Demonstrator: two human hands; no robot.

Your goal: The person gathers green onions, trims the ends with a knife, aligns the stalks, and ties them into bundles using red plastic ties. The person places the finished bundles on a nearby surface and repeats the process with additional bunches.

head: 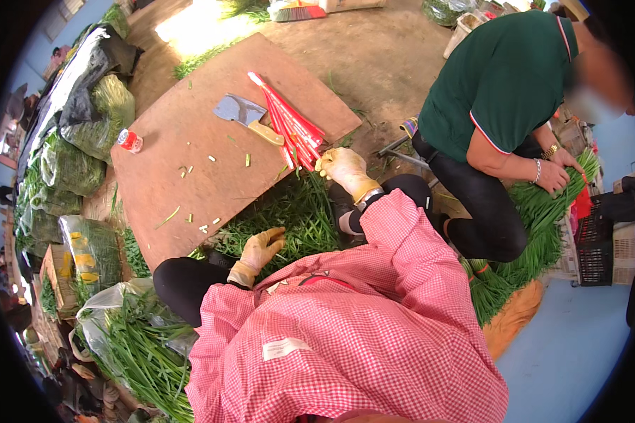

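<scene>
My right hand, in a yellowed glove, has its fingers curled at the near ends of a bundle of red plastic strips. Whether it grips a strip I cannot tell. The bundle lies fanned out on a brown board. Beside it rests a cleaver with a broad blade and a wooden handle. My left hand, also gloved, hovers by my lap with fingers apart and nothing visible in it. Under and around it is a heap of cut green leaves.
A red and white can stands at the board's left edge, with stem scraps about. Bagged greens line the left. Loose long greens fill a plastic bag near me. To my right a seated co-worker handles green stalks.
</scene>
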